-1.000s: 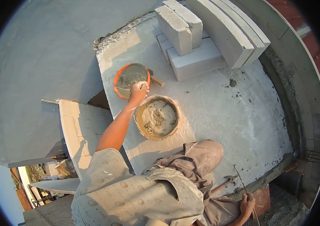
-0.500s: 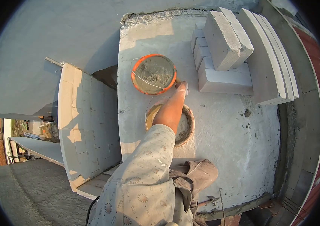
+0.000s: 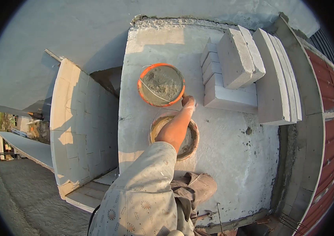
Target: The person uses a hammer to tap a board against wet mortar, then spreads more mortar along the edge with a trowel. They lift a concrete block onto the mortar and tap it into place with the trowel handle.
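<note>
My left hand (image 3: 189, 102) is closed around a short wooden handle (image 3: 184, 95) at the right rim of an orange bucket (image 3: 140, 90). The far end of this handle's tool is hidden at the bucket's edge. Grey wet mortar (image 3: 163, 80) fills the bucket, and its thin wire bail lies across the top. Beneath my forearm stands a second, mortar-crusted bucket (image 3: 193, 144), partly covered by the arm, with grey material inside. My right hand is out of view.
Pale building blocks (image 3: 235, 59) are stacked on the slab (image 3: 230, 149) at the upper right. A block wall (image 3: 84, 129) drops along the left edge. My bent knee (image 3: 198, 187) is near the front, with a hammer (image 3: 206, 216) close by.
The view has shifted, so the buckets and blocks appear lower. My hand keeps its grip on the handle and sits slightly lower beside the orange bucket.
</note>
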`<state>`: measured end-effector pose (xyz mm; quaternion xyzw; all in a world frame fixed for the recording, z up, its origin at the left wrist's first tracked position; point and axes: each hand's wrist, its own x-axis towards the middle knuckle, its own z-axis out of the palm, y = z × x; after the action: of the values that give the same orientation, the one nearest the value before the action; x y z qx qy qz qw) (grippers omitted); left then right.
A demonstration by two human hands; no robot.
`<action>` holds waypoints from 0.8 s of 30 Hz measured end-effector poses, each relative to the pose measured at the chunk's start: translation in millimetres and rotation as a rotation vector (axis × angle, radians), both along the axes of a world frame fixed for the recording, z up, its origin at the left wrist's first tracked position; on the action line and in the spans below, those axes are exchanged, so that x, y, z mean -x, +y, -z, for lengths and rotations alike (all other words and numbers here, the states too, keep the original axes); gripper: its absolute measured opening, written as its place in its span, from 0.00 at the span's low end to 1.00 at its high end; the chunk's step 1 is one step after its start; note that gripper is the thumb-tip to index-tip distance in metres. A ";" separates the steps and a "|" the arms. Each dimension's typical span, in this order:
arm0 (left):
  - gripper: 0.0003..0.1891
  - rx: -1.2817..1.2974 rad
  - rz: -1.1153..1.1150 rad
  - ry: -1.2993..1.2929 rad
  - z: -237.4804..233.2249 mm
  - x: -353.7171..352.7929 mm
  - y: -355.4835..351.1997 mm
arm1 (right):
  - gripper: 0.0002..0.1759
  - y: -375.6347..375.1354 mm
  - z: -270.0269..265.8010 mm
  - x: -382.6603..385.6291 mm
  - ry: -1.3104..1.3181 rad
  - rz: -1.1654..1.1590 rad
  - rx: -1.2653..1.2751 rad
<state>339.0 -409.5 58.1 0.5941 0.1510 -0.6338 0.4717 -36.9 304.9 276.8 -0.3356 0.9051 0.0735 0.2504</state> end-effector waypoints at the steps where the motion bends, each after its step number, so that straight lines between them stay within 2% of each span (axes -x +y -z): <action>1: 0.09 0.131 -0.012 0.089 0.5 7.5 -0.8 | 0.18 0.8 0.3 -1.0 0.008 0.000 0.004; 2: 0.09 0.255 -0.027 0.170 1.5 11.7 3.0 | 0.18 1.6 0.4 -2.3 0.015 -0.004 0.009; 3: 0.10 0.290 -0.089 0.326 -48.4 22.8 14.5 | 0.18 3.0 0.8 -4.1 0.020 -0.008 0.012; 4: 0.10 0.343 -0.135 0.330 -75.9 36.0 23.8 | 0.18 4.6 1.1 -5.7 0.039 -0.019 0.023; 6: 0.11 0.409 -0.114 0.398 -99.7 62.3 41.7 | 0.18 6.2 -1.1 -6.0 0.105 -0.067 0.055; 7: 0.12 0.465 -0.063 0.310 -118.5 76.2 47.4 | 0.19 6.3 1.7 -6.8 0.146 -0.071 0.106; 9: 0.15 0.560 0.040 0.131 -142.9 88.1 101.9 | 0.19 0.7 -1.8 -13.1 0.110 0.035 0.233; 11: 0.17 0.720 0.274 -0.077 -153.1 90.4 150.9 | 0.22 -38.7 -20.0 -35.7 -0.125 0.306 0.444; 12: 0.17 0.841 0.347 -0.137 -163.7 94.9 179.1 | 0.22 -59.4 -18.6 -48.7 -0.181 0.358 0.615; 13: 0.18 0.965 0.424 -0.185 -176.0 100.8 209.0 | 0.21 -97.2 -31.2 -65.5 -0.265 0.329 0.678; 14: 0.18 1.021 0.598 -0.204 -184.9 105.1 238.4 | 0.22 -126.5 -34.7 -76.1 -0.299 0.310 0.696; 16: 0.18 1.103 0.972 -0.189 -197.5 107.6 285.8 | 0.29 -197.9 -60.0 -106.3 -0.385 0.241 0.712; 17: 0.19 1.110 1.159 -0.164 -200.4 109.1 304.7 | 0.33 -222.4 -52.2 -112.1 -0.414 0.138 0.798; 19: 0.21 1.279 1.357 -0.233 -197.7 117.9 341.1 | 0.31 -276.4 -54.2 -140.5 -0.553 0.153 1.057; 20: 0.23 1.460 1.279 -0.160 -184.8 126.8 359.4 | 0.29 -284.0 -45.3 -146.4 -0.604 0.286 1.093; 22: 0.27 1.453 1.459 -0.161 -182.2 124.9 360.5 | 0.25 -300.6 -27.3 -150.7 -0.679 0.553 1.169; 23: 0.27 1.421 1.574 -0.128 -178.5 123.9 355.8 | 0.17 -300.3 -25.9 -146.9 -0.671 0.546 1.190; 24: 0.28 1.393 1.690 -0.092 -191.7 120.1 340.0 | 0.17 -295.0 -21.6 -139.6 -0.696 0.568 1.157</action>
<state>218.9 -69.5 249.8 0.1323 -0.7142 -0.6763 0.1227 102.7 9.9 298.4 -0.1703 0.7193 -0.5949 0.3157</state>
